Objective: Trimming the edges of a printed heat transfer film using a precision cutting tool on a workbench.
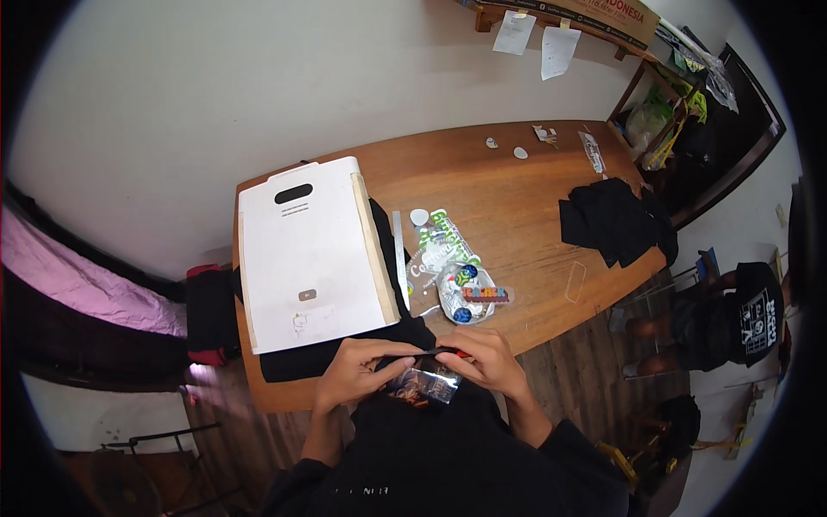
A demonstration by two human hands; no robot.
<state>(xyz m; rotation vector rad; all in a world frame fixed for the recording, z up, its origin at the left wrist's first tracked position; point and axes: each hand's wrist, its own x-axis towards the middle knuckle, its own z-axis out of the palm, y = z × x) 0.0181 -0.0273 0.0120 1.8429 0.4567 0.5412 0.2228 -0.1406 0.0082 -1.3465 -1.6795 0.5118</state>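
Close to my body, past the table's front edge, a glossy dark sheet of printed film hangs between my two hands. My left hand pinches its upper edge with thumb and fingers. My right hand grips the same edge on the other side; a bit of red shows by its fingers, too small to name. Farther left, a white board with a dark rounded slot lies on black cloth. Just beyond my right hand sits a bowl-like container with clear film and colourful printed cutouts in it.
The wooden table carries clear film with green-white lettering and a folded black garment at right. Paper scraps lie along the back. A shelf with hanging papers is on the wall. Another person is at far right.
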